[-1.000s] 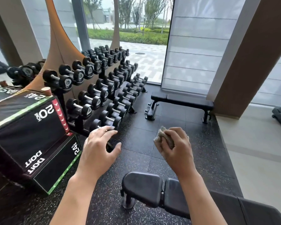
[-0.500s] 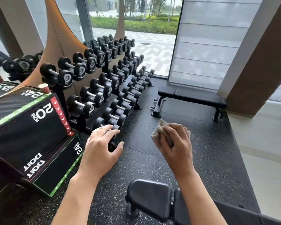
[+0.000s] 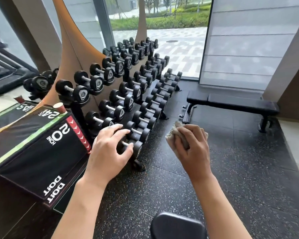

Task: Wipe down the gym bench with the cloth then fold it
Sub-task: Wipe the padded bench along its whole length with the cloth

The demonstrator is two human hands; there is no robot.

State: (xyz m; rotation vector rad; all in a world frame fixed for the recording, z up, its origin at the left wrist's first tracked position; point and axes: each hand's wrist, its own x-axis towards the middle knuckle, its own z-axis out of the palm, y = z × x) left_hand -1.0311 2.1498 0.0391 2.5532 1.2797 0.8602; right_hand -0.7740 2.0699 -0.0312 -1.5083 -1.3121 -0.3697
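Bright, diffuse daylight enters through the window [image 3: 171, 31] at the far end, leaving the speckled floor [image 3: 231, 169] evenly lit with only soft shadows. Wide-angle distortion bends the verticals near the frame edges. Focus is fairly sharp; the outdoor view is slightly overexposed.

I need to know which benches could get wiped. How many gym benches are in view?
2. One flat bench stands across the floor by the window blind; only the pad end of a nearer bench shows at the bottom edge. Others may lie out of frame.
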